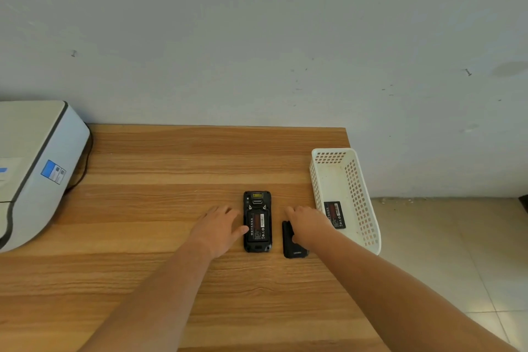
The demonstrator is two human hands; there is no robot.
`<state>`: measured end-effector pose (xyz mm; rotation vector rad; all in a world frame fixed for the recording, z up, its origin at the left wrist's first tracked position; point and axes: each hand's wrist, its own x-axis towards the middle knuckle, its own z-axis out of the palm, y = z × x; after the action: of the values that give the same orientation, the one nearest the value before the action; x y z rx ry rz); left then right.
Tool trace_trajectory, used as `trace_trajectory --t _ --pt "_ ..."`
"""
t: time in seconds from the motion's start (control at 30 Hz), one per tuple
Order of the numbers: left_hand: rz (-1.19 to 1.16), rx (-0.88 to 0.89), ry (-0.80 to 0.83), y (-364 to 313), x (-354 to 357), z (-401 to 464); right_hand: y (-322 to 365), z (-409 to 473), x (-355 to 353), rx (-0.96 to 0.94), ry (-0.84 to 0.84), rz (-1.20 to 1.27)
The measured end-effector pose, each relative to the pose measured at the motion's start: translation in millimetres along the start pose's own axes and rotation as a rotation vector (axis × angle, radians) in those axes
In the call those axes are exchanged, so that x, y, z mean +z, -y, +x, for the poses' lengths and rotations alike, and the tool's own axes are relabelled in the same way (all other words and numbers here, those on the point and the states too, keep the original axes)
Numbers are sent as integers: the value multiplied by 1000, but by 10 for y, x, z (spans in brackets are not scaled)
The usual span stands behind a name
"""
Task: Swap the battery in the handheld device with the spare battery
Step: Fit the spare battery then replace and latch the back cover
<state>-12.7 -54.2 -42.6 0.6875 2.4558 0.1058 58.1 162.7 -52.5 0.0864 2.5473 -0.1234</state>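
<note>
Wood-grain table against pale wall. Black handheld device lies face down, cover off, black red-labelled battery seated in bay. Left hand just left of device, fingers loosely spread, thumb touching its edge. Right hand right of device, flat on black back cover – finger spacing unclear. Spare battery in white perforated basket further right. Risk: device sliding while prying battery – left hand only lightly bracing.

Two bare forearms reach in over the near edge of the worktop, with no sleeve, watch, band or glove anywhere along them. The left hand and the right hand are bare too, showing no rings. Fingernails cannot be made out.
</note>
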Motion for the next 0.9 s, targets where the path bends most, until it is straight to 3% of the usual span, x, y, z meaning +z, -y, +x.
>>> trace_trajectory --t 0.27,0.53,0.9 --pt "0 9 6 -59 -18 44 -59 51 -290 -28 259 254" --pt "-12 -10 8 54 -22 -2 85 200 -625 40 94 921" --pt "-27 -35 14 232 -33 -161 344 457 -482 41 131 936"
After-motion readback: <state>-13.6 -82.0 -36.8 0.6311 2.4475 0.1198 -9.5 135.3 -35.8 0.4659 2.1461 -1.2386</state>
